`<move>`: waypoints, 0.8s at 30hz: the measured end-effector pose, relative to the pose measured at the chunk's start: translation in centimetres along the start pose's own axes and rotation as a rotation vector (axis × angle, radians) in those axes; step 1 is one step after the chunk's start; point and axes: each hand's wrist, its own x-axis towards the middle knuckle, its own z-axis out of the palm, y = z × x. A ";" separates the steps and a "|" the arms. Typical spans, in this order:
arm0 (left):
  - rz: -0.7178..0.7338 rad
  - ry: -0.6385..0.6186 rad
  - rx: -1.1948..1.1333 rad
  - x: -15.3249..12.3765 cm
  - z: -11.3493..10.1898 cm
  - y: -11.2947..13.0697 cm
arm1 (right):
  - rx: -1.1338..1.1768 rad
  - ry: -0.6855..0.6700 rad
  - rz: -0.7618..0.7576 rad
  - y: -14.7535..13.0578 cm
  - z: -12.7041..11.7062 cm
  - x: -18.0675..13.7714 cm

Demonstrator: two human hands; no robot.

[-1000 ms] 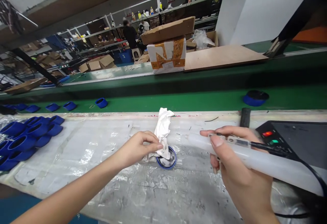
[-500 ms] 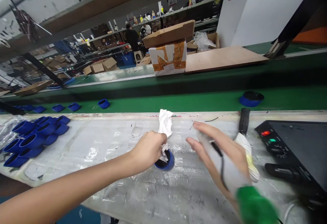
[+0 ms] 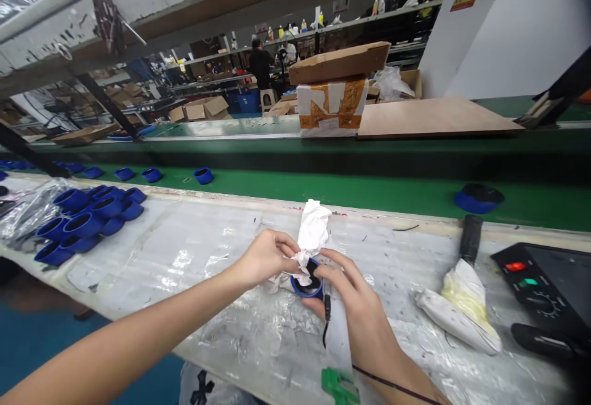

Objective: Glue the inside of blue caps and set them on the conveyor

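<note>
My left hand (image 3: 272, 258) pinches a crumpled white tissue (image 3: 314, 223), one part of it pushed inside a blue ring-shaped part (image 3: 299, 289) with a dark interior. Around the right side of that blue part closes my right hand (image 3: 357, 297), its thumb low and its fingers at the rim. A pale strap (image 3: 339, 331) with a black cord and a green clip (image 3: 340, 385) runs along my right wrist. Both hands are over the plastic-covered bench (image 3: 258, 343). What my left fingertips touch inside the part is partly hidden.
Stacked blue parts (image 3: 83, 224) stand at left. More blue parts (image 3: 203, 175) rest on the green belt (image 3: 277, 189), one (image 3: 479, 198) at far right. On the right lie a black-handled tool wrapped in white cloth (image 3: 466, 288) and a black control box (image 3: 545, 282). A taped carton (image 3: 330, 106) stands behind.
My right hand has come in from the right and taken hold of the blue part, which now tilts. My left hand still holds the tissue. The view has shifted.
</note>
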 end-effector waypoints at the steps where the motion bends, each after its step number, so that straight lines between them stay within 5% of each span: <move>1: -0.001 0.000 -0.038 -0.2 -0.3 -0.2 | 0.001 -0.007 -0.002 0.0 -0.1 0.0; 6: 0.093 0.154 -0.045 -0.8 -3.5 -0.4 | -0.016 -0.035 0.032 0.1 -0.1 -0.2; 10: 0.266 0.288 0.419 -0.6 -8.0 -1.2 | -0.041 -0.104 0.068 0.6 -0.7 -0.1; 16: 0.238 -0.033 0.957 -1.5 -12.6 -2.8 | -0.091 -0.102 0.024 1.6 -3.2 0.8; 20: 0.371 0.054 0.774 -2.3 -8.6 -2.1 | 0.068 0.139 0.059 1.0 -4.6 1.1; 24: 0.369 -0.237 0.273 -1.3 -0.3 -2.3 | 0.520 0.359 0.232 0.8 -6.0 1.6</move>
